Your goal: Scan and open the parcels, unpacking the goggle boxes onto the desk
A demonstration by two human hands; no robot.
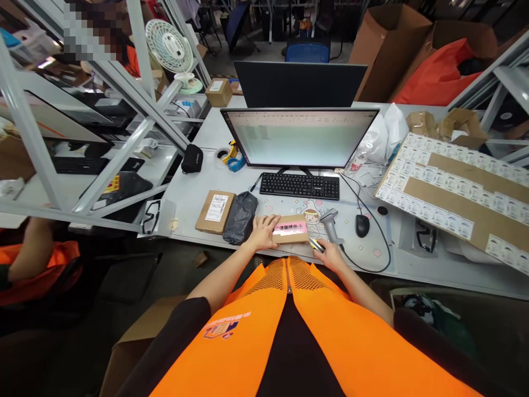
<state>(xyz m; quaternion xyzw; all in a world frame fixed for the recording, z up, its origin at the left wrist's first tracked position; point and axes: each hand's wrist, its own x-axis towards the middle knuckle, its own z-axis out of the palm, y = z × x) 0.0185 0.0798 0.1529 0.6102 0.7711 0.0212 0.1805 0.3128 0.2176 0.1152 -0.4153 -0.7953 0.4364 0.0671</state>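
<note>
A small cardboard box (290,238) with a pink printed label lies on the desk in front of me. My left hand (264,231) presses on its left end, fingers over the top and apart. Gripped in my right hand (328,255) is a box cutter (316,245) with a yellow and silver body, its tip at the box's right end. Left of my left hand lie a black plastic-wrapped parcel (240,217) and a flat brown box (215,212) with a white label. A grey barcode scanner (330,225) rests just beyond my right hand.
Behind the box are a keyboard (300,186) and a lit monitor (303,138). A mouse (362,225) with its cable sits to the right. A large cardboard sheet covered in stickers (458,187) leans over the desk's right side. Metal frame bars (119,165) rise at left; a co-worker's arm (31,251) is beyond.
</note>
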